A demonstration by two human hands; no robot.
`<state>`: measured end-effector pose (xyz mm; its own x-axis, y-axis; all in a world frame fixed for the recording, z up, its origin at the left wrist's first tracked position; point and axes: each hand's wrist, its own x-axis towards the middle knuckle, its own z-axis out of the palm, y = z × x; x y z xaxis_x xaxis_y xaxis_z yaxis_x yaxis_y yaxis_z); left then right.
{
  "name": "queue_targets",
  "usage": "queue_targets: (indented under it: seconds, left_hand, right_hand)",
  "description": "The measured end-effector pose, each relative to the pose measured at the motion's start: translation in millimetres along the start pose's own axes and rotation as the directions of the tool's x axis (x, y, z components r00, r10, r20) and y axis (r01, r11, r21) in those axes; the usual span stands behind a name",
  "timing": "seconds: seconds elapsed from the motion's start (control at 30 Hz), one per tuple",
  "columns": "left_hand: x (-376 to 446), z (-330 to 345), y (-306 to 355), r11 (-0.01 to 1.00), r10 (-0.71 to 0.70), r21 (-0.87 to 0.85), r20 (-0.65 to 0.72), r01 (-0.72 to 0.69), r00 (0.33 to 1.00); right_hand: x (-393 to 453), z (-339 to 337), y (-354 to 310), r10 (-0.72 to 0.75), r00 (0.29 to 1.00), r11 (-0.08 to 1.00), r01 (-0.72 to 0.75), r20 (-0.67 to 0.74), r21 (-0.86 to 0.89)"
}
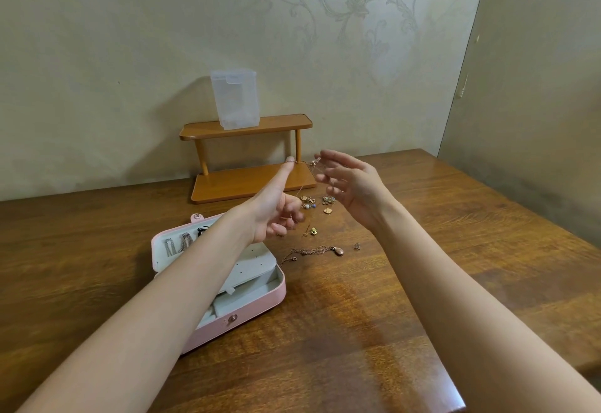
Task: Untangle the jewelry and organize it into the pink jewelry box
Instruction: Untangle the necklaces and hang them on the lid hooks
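Gold chain (300, 174), fine, knotted: looped over left hand (276, 207) forefinger, pinched by right hand (349, 185) fingertips. Best teased apart slackly, never tugged. Pink jewelry box (227, 282) open alongside.

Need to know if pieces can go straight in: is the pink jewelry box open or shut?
Open. The pink jewelry box has its lid swung back, showing the pale lining and chain earrings hung inside the lid.

Glossy wood table (357, 315); translucent plastic box (234, 100); metal chain (309, 251).
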<state>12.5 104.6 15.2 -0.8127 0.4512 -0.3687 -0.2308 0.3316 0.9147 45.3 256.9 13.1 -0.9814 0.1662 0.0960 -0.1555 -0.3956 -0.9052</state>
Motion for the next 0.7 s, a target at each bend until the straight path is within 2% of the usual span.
queue_targets:
  seconds: [0.17, 0.57, 0.7]
  left_hand:
    - [-2.1, 1.8, 1.5, 0.999, 0.001, -0.035, -0.056, -0.002, 0.998]
    - [-7.1, 7.0, 9.3, 0.958, 0.181, -0.217, -0.051, -0.188, 0.982]
    - [-4.6, 5.9, 8.9, 0.944, 0.197, -0.258, -0.060, -0.206, 0.978]
  right_hand:
    - [-0.7, -0.5, 0.2, -0.048, 0.998, 0.997, 0.050, -0.027, 0.052]
    - [0.6, -0.5, 3.6, -0.019, 0.992, 1.000, 0.019, -0.126, 0.000]
    - [2.9, -2.8, 4.0, -0.067, 0.982, 0.996, 0.055, -0.176, -0.073]
